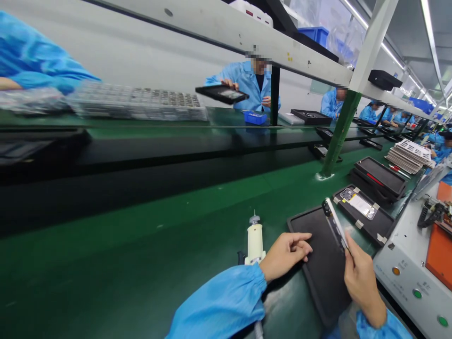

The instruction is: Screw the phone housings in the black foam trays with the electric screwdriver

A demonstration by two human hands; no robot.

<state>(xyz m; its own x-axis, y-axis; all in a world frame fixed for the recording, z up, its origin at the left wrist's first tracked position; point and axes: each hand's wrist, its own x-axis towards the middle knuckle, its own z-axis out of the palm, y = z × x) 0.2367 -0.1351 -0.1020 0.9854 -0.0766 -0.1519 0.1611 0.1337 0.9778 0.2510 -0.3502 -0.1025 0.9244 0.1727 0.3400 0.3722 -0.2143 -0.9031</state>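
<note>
My right hand point(362, 273) grips a smartphone point(335, 225) by its lower end. The phone is tilted up nearly edge-on, with its camera lenses at the upper end. Below it lies a flat black tray point(319, 278) on the green bench. My left hand point(286, 254) hovers by the tray's left edge, index finger stretched out, other fingers loosely bent, with nothing visible in it. Just left of that hand is a cream electric screwdriver point(254, 241), tip pointing away; my sleeve covers its lower part. Beyond the phone, an opened phone point(360, 205) rests in another black tray point(344, 210).
On the right stands a grey machine point(397, 256) with buttons. A green post point(341, 134) rises from the bench near stacked black trays point(379, 176) and a pile of card sheets point(409, 155). Across the dark conveyor point(176, 162), a co-worker point(247, 82) holds a tray beside clear plastic trays point(137, 103).
</note>
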